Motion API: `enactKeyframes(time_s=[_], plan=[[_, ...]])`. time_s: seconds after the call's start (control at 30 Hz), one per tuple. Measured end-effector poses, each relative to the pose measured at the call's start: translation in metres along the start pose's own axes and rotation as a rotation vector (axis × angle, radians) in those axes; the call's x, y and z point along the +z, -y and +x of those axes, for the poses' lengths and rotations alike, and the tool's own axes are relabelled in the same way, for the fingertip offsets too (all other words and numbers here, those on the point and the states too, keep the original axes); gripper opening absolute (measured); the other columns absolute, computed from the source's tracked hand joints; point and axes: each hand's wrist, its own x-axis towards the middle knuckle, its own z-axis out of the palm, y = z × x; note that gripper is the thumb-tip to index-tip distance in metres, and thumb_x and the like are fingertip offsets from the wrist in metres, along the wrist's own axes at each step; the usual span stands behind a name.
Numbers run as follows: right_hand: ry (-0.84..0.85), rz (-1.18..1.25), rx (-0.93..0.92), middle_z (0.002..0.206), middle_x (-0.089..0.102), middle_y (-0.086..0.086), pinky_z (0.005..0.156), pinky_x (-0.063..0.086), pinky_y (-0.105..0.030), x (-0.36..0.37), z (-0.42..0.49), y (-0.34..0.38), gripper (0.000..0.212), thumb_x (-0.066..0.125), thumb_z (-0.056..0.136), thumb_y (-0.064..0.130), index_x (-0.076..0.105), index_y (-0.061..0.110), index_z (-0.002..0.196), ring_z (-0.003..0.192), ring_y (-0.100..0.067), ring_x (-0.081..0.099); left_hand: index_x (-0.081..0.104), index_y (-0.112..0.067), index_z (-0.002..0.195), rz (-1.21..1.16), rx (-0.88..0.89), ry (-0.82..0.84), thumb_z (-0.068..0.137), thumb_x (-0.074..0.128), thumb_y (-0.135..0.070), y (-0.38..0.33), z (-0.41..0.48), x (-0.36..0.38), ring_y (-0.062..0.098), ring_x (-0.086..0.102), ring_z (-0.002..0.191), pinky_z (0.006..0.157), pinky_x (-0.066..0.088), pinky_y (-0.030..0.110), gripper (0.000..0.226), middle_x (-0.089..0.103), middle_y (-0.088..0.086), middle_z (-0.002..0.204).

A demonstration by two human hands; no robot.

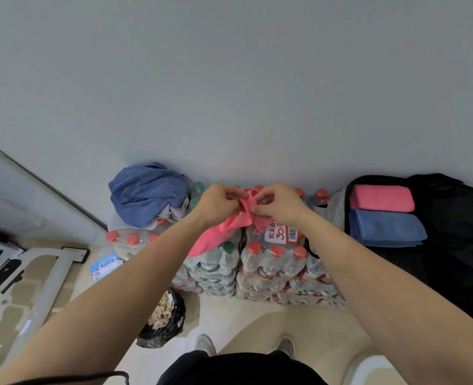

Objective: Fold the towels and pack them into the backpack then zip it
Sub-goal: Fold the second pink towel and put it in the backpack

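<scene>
Fingertips point(253, 209) pinched on cloth. My left hand point(218, 202) and my right hand point(278, 205) are both curled onto the top edge of the pink towel point(229, 232), close together, hunting for its corners. The rest of it hangs bunched and twisted below my left wrist, draping onto the bottle packs point(271, 262) that serve as my table.

So this is the start of a fold: towel lifted, not spread out yet.

Out to the right, the backpack point(457, 245) lies open. Inside sit a folded pink towel point(381, 198) and, nearer me and touching it, a folded blue towel point(386, 227). Out to the left, a loose blue towel point(146, 190) sits crumpled on the packs with a bit of grey cloth point(174, 211) under it.

My read: two packed, this one in hand, at least one more waiting, zip not yet done.

Next I need to slide my hands apart along the edge until each holds a corner, shake the twist out, then lay it flat on the packs. Those bottle tops look bumpy, so the fold will want smoothing.
</scene>
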Motion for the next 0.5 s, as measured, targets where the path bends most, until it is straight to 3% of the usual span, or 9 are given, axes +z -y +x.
enactKeyframes(time_s=[0.17,0.33,0.5], plan=[[0.047,0.059,-0.008,0.078,0.076,0.002,0.068,0.058,-0.026,-0.008,-0.008,0.001,0.015,0.084,0.076,0.02,0.079,0.019,0.09,0.073,-0.013,0.072,0.076,-0.025,0.083,0.102,0.081,0.005,0.071,0.083,-0.023,-0.001,-0.001,0.003,0.007,0.071,0.082,0.085,0.058,0.039,0.014,0.076,-0.007,0.079],[0.081,0.02,0.028,0.077,0.075,0.002,0.074,0.06,-0.028,-0.013,-0.013,0.001,0.019,0.077,0.076,0.008,0.078,0.021,0.091,0.074,-0.012,0.071,0.072,-0.02,0.077,0.167,0.106,-0.041,0.074,0.084,-0.03,-0.006,-0.001,0.012,0.009,0.069,0.063,0.076,0.058,0.037,0.016,0.073,-0.004,0.066],[0.081,0.04,0.058,0.078,0.076,0.001,0.081,0.06,-0.034,-0.018,-0.018,-0.003,0.023,0.075,0.073,0.005,0.077,0.018,0.091,0.079,-0.016,0.073,0.067,-0.025,0.072,0.288,0.13,-0.119,0.073,0.079,-0.039,-0.006,-0.001,0.02,0.006,0.067,0.061,0.069,0.058,0.036,0.018,0.07,-0.008,0.063]])
